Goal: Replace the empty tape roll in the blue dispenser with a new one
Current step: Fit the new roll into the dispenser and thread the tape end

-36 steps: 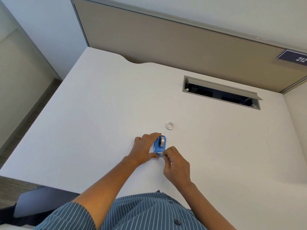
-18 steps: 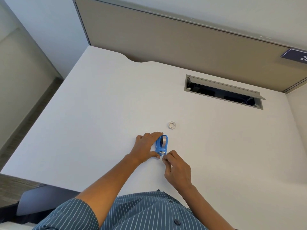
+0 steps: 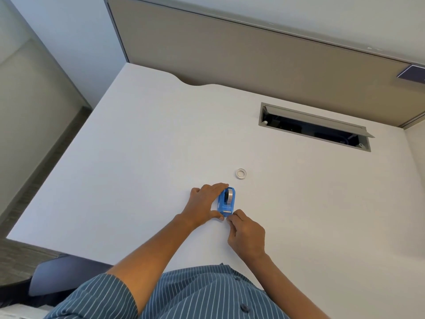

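Note:
The blue dispenser (image 3: 226, 201) stands on the white desk (image 3: 138, 157) with a tape roll (image 3: 228, 195) seated in it. My left hand (image 3: 204, 202) wraps its left side, fingers over the far end and thumb at the near end. Just in front of the cutter end sits my right hand (image 3: 247, 234), fingertips pinched together; whether they hold the tape's end is too small to tell. A small white empty tape ring (image 3: 241, 174) lies flat on the desk a little beyond the dispenser, to its right.
An open cable slot (image 3: 315, 126) with a raised grey lid is cut into the desk at the back right. A beige partition panel (image 3: 253, 56) closes off the far edge. A dark chair (image 3: 62, 275) shows at the lower left.
My right hand has slid slightly back toward me from the cutter end. The left hand and the dispenser have stayed in place; the camera view shifted a little.

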